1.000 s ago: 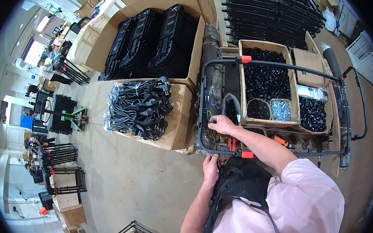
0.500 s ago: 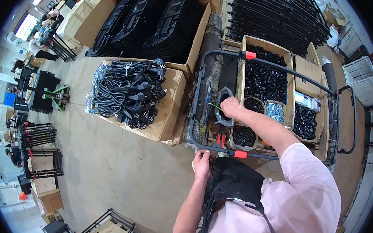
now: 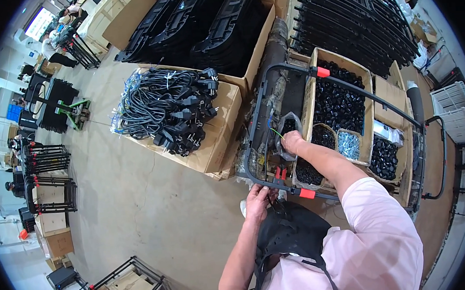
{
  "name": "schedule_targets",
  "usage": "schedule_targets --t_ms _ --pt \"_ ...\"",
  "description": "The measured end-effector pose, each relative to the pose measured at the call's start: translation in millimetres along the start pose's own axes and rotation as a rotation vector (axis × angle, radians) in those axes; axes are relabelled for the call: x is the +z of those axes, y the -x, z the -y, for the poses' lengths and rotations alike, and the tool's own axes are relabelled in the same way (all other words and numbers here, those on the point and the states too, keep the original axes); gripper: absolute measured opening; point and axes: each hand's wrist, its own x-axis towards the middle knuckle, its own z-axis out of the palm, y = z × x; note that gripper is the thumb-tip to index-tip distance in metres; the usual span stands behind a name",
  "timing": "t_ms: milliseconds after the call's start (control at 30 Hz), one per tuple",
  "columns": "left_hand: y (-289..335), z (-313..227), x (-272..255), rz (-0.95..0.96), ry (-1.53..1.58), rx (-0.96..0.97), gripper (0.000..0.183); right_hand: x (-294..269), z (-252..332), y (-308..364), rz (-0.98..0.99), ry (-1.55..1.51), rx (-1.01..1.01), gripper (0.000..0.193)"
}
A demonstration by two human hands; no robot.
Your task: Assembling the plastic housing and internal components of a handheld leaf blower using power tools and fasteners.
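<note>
A black tubular frame with red clips lies across the workbench in front of me. At its near left corner, the fingers of my left hand are closed around the near bar; a short dark cable shows beside them. My right hand is inside the frame's outline, fingers pinched at the end of a thin green-yellow wire. Its fingertips are partly hidden. Right beside it sits a clear plastic bag of small black parts. Red-handled pliers rest between my hands.
A carton of black plastic caps, a bag of silver screws and a bag of small black screws stand to the right. Bundled power cords top a carton at left. Behind are black plastic housings and stacked black frames.
The view has shifted slightly. My right hand has drawn a little toward me, uncovering more of the plastic bag. My left hand has slid slightly right along the frame's near bar.
</note>
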Motion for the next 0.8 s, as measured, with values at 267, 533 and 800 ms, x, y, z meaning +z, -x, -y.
schedule_targets --t_ms 267,533,800 --pt "15.5 -2.3 7.7 -0.013 -0.02 -0.023 0.021 17.8 -14.5 -11.0 -0.172 -0.253 0.183 0.02" --pt "10.2 -5.2 -2.0 0.014 -0.067 -0.029 0.02 0.8 -17.8 -7.4 -0.122 -0.291 0.171 0.018" --pt "10.4 -3.1 -13.5 -0.053 -0.255 -0.057 0.014 -31.7 -14.4 32.1 -0.25 -0.459 0.181 0.022"
